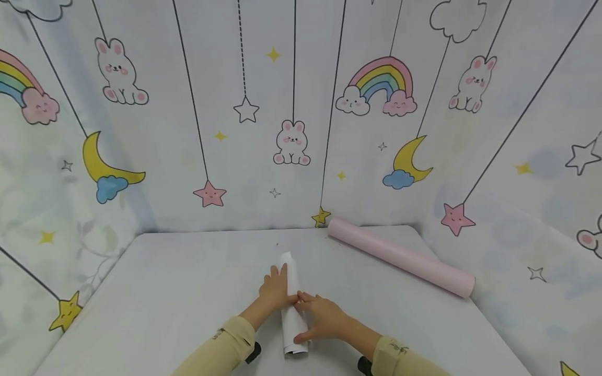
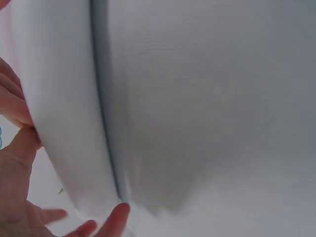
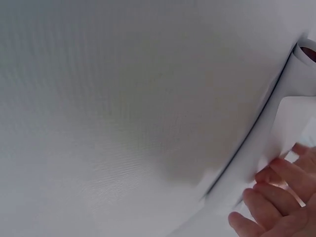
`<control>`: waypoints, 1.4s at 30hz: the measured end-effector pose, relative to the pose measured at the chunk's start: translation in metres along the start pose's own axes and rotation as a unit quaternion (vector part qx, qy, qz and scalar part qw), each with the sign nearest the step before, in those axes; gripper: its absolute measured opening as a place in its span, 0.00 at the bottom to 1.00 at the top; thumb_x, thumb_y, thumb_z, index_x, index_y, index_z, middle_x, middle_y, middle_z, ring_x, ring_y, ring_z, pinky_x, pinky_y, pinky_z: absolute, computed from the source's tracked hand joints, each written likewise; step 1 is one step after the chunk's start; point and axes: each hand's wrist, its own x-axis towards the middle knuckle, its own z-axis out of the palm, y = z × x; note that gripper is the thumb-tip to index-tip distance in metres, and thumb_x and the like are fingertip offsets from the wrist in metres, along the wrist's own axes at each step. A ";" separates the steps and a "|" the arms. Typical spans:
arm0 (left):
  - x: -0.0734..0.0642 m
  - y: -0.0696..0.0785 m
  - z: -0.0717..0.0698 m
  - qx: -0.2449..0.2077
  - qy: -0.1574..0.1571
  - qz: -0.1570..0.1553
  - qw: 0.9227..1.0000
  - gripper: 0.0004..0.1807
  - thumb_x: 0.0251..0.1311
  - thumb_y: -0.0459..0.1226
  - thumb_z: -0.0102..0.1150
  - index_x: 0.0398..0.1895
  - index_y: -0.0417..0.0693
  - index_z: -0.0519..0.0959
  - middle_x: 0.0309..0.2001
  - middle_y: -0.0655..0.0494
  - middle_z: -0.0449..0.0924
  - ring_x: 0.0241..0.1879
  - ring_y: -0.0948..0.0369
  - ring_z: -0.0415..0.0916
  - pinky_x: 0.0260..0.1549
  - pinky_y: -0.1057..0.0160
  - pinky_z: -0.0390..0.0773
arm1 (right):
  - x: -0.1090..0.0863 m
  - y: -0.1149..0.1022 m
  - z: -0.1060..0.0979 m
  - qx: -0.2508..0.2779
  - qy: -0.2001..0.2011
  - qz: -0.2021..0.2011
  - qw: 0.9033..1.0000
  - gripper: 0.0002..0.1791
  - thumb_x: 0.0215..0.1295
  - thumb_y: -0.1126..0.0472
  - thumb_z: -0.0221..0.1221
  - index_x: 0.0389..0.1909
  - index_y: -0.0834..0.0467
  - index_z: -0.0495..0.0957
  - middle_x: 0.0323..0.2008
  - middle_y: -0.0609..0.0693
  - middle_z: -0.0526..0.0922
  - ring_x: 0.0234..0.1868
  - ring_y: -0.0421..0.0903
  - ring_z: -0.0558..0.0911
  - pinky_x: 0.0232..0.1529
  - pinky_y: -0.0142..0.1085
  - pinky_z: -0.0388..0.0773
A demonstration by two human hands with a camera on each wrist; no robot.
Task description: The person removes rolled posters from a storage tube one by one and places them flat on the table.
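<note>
A white paper roll [image 1: 290,318] lies lengthwise on the white table, its near end showing a dark opening. My left hand [image 1: 274,288] lies along its left side, fingers spread and thumb across the top. From the right, my right hand [image 1: 324,316] touches the roll, its fingertips near the left thumb and its own thumb lower down. In the left wrist view a left fingertip [image 2: 118,215] sits at the edge of the roll [image 2: 61,98]. The right wrist view shows a loose paper edge [image 3: 292,118] on the roll, close to the right fingers [image 3: 271,197].
A larger pink roll [image 1: 402,256] lies slantwise at the table's back right. The white tabletop [image 1: 188,292] extends on both sides of the hands. Behind it stands a backdrop [image 1: 254,167] printed with rabbits, stars and rainbows.
</note>
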 end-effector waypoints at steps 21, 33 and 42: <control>0.004 -0.006 -0.013 0.033 0.035 0.090 0.995 0.28 0.36 0.49 0.73 0.34 0.36 0.75 0.33 0.45 0.69 0.29 0.52 0.72 0.31 0.54 0.76 | 0.007 0.004 0.003 0.148 0.011 -0.015 0.989 0.35 0.39 0.44 0.71 0.50 0.55 0.77 0.63 0.59 0.64 0.62 0.51 0.67 0.58 0.45 0.64; 0.006 -0.009 -0.019 -0.031 0.018 0.042 0.998 0.33 0.31 0.48 0.76 0.37 0.35 0.74 0.34 0.47 0.67 0.31 0.53 0.70 0.31 0.55 0.76 | 0.007 0.010 0.008 0.247 0.036 -0.037 0.968 0.32 0.41 0.45 0.70 0.49 0.55 0.77 0.62 0.59 0.64 0.64 0.51 0.63 0.60 0.46 0.61; 0.005 -0.014 -0.017 -0.146 -0.018 0.001 0.989 0.33 0.35 0.39 0.75 0.43 0.34 0.68 0.43 0.39 0.64 0.34 0.50 0.69 0.18 0.64 0.77 | 0.009 0.007 0.015 0.240 0.039 -0.051 0.969 0.34 0.45 0.41 0.67 0.52 0.54 0.74 0.64 0.58 0.61 0.65 0.49 0.61 0.61 0.46 0.60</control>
